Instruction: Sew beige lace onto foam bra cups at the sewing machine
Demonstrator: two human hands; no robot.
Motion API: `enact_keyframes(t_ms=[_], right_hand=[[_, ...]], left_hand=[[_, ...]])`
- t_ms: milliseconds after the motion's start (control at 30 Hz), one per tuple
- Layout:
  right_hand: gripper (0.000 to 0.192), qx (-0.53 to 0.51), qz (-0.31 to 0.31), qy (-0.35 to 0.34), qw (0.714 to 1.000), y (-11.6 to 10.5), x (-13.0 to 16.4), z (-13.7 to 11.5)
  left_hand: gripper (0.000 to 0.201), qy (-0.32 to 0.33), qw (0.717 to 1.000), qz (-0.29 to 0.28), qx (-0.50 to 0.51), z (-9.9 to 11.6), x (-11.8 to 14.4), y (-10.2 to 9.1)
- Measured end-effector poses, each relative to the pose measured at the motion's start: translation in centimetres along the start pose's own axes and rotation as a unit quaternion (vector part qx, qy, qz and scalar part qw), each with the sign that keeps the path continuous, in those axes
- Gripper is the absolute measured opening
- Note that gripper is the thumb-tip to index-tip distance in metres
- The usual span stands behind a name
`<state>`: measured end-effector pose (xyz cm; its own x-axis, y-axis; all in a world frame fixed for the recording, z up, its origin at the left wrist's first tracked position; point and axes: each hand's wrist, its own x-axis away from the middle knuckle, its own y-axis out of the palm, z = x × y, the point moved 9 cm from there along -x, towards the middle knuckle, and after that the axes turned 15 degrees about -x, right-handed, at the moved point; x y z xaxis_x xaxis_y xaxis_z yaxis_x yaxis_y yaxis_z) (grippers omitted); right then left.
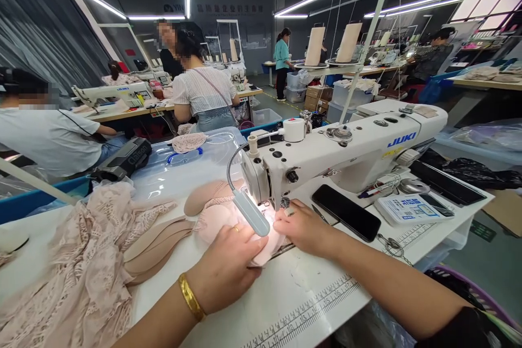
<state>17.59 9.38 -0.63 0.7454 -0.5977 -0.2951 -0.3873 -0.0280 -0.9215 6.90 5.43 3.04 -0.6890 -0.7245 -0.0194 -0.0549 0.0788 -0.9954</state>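
My left hand (226,263), with a gold bangle on the wrist, lies flat on a pale pink bra cup piece (214,223) on the white sewing table (285,304). My right hand (304,225) presses the same fabric just right of the needle of the white JUKI sewing machine (346,155). A small lit lamp (250,212) on a flexible neck hangs over the fabric and hides part of it. The needle itself is barely visible behind the lamp.
A pile of pink lace (81,266) and stacked beige cups (159,247) lie to the left. A black phone (346,212) and a control panel (411,209) sit right of the machine. Other people sew at tables behind. A purple basket (481,296) stands lower right.
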Motion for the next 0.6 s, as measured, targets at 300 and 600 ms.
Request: enact_keyframes(t_ms=[300, 600], right_hand=[[0.031, -0.037, 0.019, 0.046, 0.998, -0.5, 0.4, 1.7], [0.033, -0.059, 0.003, -0.003, 0.998, -0.3, 0.2, 0.2]], left_hand=[[0.027, -0.004, 1.000, 0.013, -0.010, -0.6, -1.2, 0.8], [0.031, 0.036, 0.992, 0.107, -0.049, -0.7, -0.7, 0.7]])
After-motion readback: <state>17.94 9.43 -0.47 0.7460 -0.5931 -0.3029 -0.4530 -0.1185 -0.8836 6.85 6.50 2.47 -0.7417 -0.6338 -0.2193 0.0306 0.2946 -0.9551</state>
